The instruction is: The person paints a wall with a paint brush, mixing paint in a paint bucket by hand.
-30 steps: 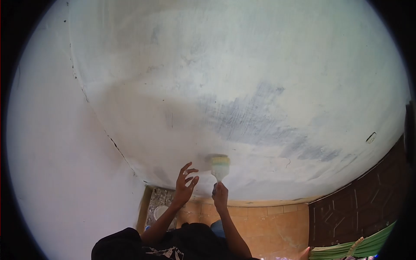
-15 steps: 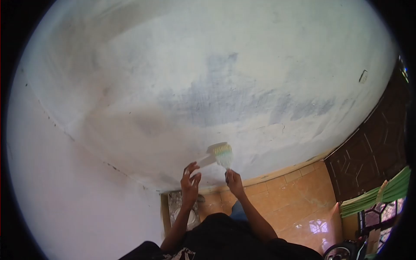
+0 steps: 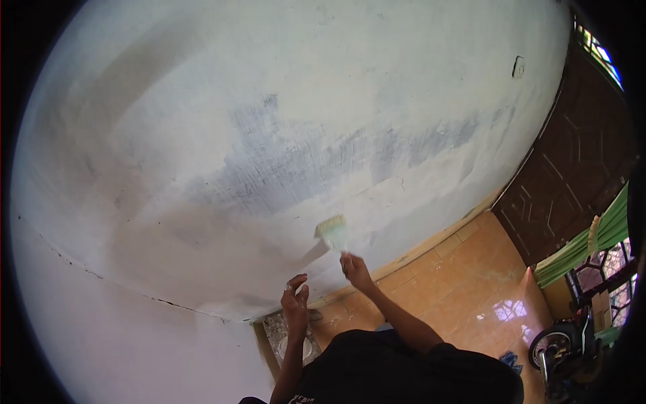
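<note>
A wide paintbrush [image 3: 332,233] with pale, yellowish bristles is in my right hand [image 3: 356,271], its fingers wrapped round the handle. The bristle end points up and overlaps the lower part of the whitish wall [image 3: 431,81], with a shadow beside it. My left hand [image 3: 295,301] is raised to the left of the brush, fingers bent and apart, holding nothing. White smears show on its fingertips. Above the brush, a streaky blue-grey patch [image 3: 276,161] spreads across the wall.
A cracked corner line meets the left wall [image 3: 134,343]. Low beside my left forearm is a round white container [image 3: 306,348]. Orange floor tiles [image 3: 431,276] run to a dark door [image 3: 572,161], with a green curtain [image 3: 584,241] and motorcycle [image 3: 555,347] at right.
My view has turned, so the wall and door appear tilted and more of the motorcycle shows. The brush and right hand sit slightly higher and further left in view.
</note>
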Tool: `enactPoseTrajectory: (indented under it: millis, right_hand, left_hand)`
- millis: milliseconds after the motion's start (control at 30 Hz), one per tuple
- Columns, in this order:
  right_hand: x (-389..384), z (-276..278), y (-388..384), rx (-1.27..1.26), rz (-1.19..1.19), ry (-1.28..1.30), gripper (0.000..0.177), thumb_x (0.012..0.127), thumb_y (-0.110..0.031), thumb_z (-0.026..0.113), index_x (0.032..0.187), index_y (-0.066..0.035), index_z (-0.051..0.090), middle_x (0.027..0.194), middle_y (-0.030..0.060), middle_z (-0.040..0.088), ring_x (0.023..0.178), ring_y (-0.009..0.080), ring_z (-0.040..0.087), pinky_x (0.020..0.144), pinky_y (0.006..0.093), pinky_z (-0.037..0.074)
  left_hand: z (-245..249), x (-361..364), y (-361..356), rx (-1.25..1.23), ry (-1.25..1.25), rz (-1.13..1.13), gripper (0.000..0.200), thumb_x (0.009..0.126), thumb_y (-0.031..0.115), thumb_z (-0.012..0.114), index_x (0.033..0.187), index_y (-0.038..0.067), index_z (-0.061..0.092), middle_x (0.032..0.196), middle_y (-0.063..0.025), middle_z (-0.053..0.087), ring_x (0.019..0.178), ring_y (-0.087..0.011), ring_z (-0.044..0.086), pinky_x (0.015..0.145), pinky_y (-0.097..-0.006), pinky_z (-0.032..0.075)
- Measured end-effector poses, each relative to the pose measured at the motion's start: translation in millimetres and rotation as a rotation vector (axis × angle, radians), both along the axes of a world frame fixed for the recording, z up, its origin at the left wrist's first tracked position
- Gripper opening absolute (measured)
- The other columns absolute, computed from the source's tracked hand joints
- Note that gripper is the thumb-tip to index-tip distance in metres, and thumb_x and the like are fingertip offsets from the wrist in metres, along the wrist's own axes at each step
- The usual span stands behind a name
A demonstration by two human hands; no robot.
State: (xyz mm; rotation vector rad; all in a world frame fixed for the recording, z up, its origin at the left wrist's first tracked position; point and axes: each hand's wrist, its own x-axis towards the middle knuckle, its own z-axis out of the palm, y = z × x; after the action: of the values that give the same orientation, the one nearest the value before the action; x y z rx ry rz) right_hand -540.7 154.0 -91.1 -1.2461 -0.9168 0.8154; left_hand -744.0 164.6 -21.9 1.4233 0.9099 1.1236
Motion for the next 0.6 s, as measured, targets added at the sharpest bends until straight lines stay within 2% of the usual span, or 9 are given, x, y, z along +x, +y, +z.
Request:
enactPoseTrajectory:
  millis: [67,167,233,300,433,467,500,567,600]
  right_hand:
    - [7.2,7.2,-9.0,0.009,0.028,-0.005,0.048,0.105,-0.042,0.037,0.07,-0.011,0.043,0.057,-0.0062,0.037,0.049,0.003,0.034,0.045,0.0215,0.03]
    - [31.0,61.9,-1.3,0.179,0.019,0.0,0.048,0.105,-0.042,0.038,0.07,-0.01,0.042,0.06,-0.0066,0.038,0.05,0.0022,0.033,0.045,0.0208,0.028]
    - [55.9,122.6,6.9,0.275,-0.022,-0.031,0.049,0.105,-0.042,0.037,0.07,-0.009,0.042,0.056,-0.0067,0.035,0.048,0.0023,0.031,0.043,0.0207,0.025]
    - [83.3,138.4,16.9,0.25,-0.008,-0.016,0.046,0.106,-0.04,0.037,0.072,-0.009,0.042,0.056,-0.0064,0.034,0.048,0.0021,0.031,0.043,0.0211,0.025]
    - [110.3,74.2,11.9,0.144,0.121,0.002,0.044,0.106,-0.04,0.038,0.072,-0.011,0.04,0.058,-0.0066,0.033,0.049,0.002,0.03,0.043,0.0208,0.025]
    - [107.8,57.4,-1.3,0.075,0.126,0.037,0.044,0.106,-0.039,0.038,0.073,-0.01,0.041,0.059,-0.0063,0.034,0.05,0.0027,0.031,0.045,0.0213,0.027]
    - [106.5,45.2,-14.4,0.012,0.131,0.066,0.044,0.106,-0.038,0.038,0.073,-0.009,0.042,0.059,-0.0061,0.034,0.052,0.0033,0.031,0.047,0.0218,0.028]
    - [107.7,44.6,-30.8,-0.04,0.162,0.186,0.043,0.106,-0.036,0.037,0.073,-0.008,0.044,0.061,-0.0045,0.036,0.055,0.005,0.034,0.05,0.0229,0.032]
    - [112.3,55.5,-30.4,0.033,0.137,0.123,0.043,0.106,-0.035,0.037,0.073,-0.008,0.043,0.061,-0.004,0.037,0.055,0.0055,0.034,0.051,0.0233,0.032]
  left_hand:
    - [6.0,7.0,2.1,0.026,0.054,0.001,0.019,0.094,0.001,0.057,0.112,0.0,0.061,0.119,-0.0127,0.063,0.115,-0.0227,0.058,0.098,-0.0342,0.045]
    - [-0.1,26.2,5.4,-0.073,0.027,0.012,0.02,0.094,0.0,0.056,0.113,0.001,0.061,0.117,-0.0118,0.063,0.115,-0.0218,0.058,0.098,-0.0336,0.046]
    - [-9.3,45.6,12.8,-0.007,0.09,-0.029,0.02,0.094,0.0,0.056,0.113,0.0,0.061,0.116,-0.0106,0.064,0.114,-0.0208,0.058,0.097,-0.0332,0.046]
    - [-7.2,66.6,6.0,0.018,0.092,-0.075,0.02,0.094,0.001,0.056,0.113,0.0,0.061,0.116,-0.0096,0.064,0.113,-0.0202,0.059,0.096,-0.033,0.046]
    - [34.1,109.9,5.7,0.076,0.069,-0.091,0.02,0.094,0.003,0.058,0.114,0.0,0.061,0.116,-0.009,0.064,0.111,-0.0198,0.059,0.095,-0.0333,0.046]
    - [37.1,112.6,7.0,0.11,0.09,-0.084,0.02,0.095,0.004,0.058,0.114,0.0,0.061,0.116,-0.0092,0.064,0.111,-0.0197,0.059,0.095,-0.0335,0.046]
    - [16.8,116.2,15.2,0.075,-0.036,-0.054,0.019,0.096,0.006,0.058,0.114,0.0,0.06,0.117,-0.0104,0.063,0.112,-0.0201,0.059,0.095,-0.033,0.046]
    - [21.7,124.3,12.8,0.049,-0.071,0.006,0.019,0.098,0.014,0.055,0.111,0.001,0.062,0.117,-0.0099,0.062,0.113,-0.0214,0.058,0.093,-0.0368,0.049]
    - [23.7,128.3,11.0,0.033,-0.089,0.039,0.021,0.099,0.017,0.054,0.11,0.002,0.062,0.117,-0.0097,0.061,0.113,-0.022,0.058,0.093,-0.0388,0.05]
